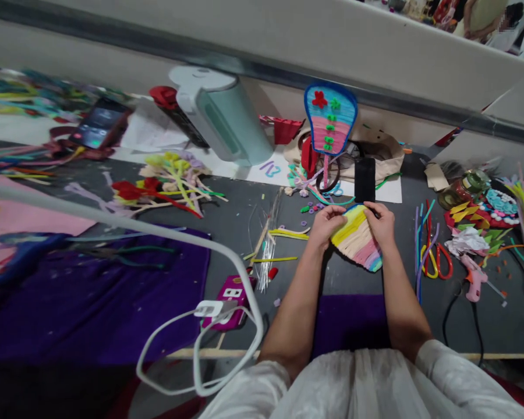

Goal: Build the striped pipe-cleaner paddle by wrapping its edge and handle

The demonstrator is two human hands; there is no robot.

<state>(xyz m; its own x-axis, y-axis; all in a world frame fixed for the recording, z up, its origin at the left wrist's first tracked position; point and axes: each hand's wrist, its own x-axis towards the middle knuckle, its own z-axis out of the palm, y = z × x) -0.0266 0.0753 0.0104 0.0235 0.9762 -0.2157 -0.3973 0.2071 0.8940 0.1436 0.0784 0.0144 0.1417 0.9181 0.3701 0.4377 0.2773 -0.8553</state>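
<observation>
A striped fan-shaped panel [356, 240] of fuzzy stems, in yellow, cream, pink and blue, is held up between my hands over the dark table. My left hand [327, 226] pinches its upper left edge. On the upper right edge, my right hand [381, 223] is closed on the panel with fingers bent. A dark blue stem borders part of the panel's top and lower edge. Just behind it stands a finished-looking blue and pink fan [330, 121] with a red flower and green bows.
Scissors [444, 262], loose stems and a pink glue gun [475, 279] lie at the right. Left are a magenta box [227, 302], a white cable [258, 326], thin sticks and purple cloth [157, 291]. A pale green kettle [227, 119] stands behind.
</observation>
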